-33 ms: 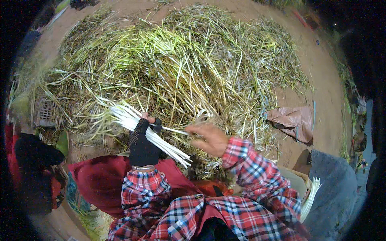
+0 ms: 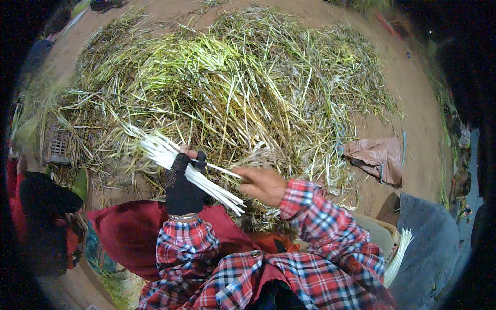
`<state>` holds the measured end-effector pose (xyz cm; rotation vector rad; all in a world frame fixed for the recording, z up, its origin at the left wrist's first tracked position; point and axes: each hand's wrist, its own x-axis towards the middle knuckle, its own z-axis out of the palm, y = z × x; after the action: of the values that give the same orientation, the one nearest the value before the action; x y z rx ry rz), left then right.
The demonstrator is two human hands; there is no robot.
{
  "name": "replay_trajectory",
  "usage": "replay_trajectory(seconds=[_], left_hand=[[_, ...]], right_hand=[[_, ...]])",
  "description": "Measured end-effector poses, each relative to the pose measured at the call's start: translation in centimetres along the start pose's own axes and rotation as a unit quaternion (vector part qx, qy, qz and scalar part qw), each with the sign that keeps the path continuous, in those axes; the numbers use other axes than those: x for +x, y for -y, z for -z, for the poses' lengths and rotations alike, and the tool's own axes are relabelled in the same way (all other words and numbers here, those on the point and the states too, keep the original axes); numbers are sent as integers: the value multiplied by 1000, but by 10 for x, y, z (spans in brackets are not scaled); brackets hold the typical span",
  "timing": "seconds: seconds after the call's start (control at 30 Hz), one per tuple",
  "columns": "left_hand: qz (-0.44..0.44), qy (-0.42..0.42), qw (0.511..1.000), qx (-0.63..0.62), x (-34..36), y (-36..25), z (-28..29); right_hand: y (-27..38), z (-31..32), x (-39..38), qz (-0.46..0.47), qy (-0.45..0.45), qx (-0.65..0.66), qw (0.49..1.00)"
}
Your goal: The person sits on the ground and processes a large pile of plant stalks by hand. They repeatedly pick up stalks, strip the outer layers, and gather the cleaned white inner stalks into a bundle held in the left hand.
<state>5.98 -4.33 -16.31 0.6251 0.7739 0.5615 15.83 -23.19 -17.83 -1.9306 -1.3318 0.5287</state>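
Observation:
My left hand [image 2: 184,181], in a black fingerless glove, grips a bundle of slim white stalks [image 2: 217,192]. The bundle slants from upper left to lower right, with wispy greenish ends at its upper left. One separate white stalk [image 2: 223,170] sticks out to the right from between the left thumb and fingers. At its tip is my bare right hand [image 2: 261,185], fingers closed around the stalk's end. Just beyond both hands lies a big heap of green and straw-coloured stalks [image 2: 206,67]. The exact plant is hard to tell.
A brown plastic sack [image 2: 377,157] lies on the bare ground at the right. Another bunch of white stalks [image 2: 399,258] rests by my right elbow, beside a dark grey sheet [image 2: 429,248]. A grey crate [image 2: 58,147] stands at the left, near a person's dark sleeve [image 2: 49,201].
My right hand has shifted slightly left and down, nearer the left hand, and its fingers now close on the single stalk's end. The left hand and bundle have hardly moved.

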Motion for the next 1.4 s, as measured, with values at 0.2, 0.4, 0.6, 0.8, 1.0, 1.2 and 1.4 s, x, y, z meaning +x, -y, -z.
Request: replay_trajectory(seconds=[0.2, 0.4, 0.6, 0.8, 1.0, 1.2, 1.4], left_hand=[[-36, 74, 995, 60, -5, -2, -22], [-27, 3, 997, 76, 16, 13, -12], [-25, 13, 991, 129, 32, 10, -6], [54, 38, 989, -133, 47, 3, 13], [105, 70, 985, -117, 46, 7, 7], [73, -85, 992, 55, 37, 7, -15], [51, 43, 971, 229, 25, 12, -22]], right_hand=[[4, -31, 26, -140, 2, 43, 989], [-3, -46, 66, -107, -9, -26, 994], [-10, -62, 83, -70, 98, -93, 988], [-92, -37, 133, -211, -130, -215, 944], [-124, -34, 171, -289, -125, -192, 930], [-72, -36, 119, -256, -114, -58, 958], [-4, -31, 59, -86, -23, -47, 995]])
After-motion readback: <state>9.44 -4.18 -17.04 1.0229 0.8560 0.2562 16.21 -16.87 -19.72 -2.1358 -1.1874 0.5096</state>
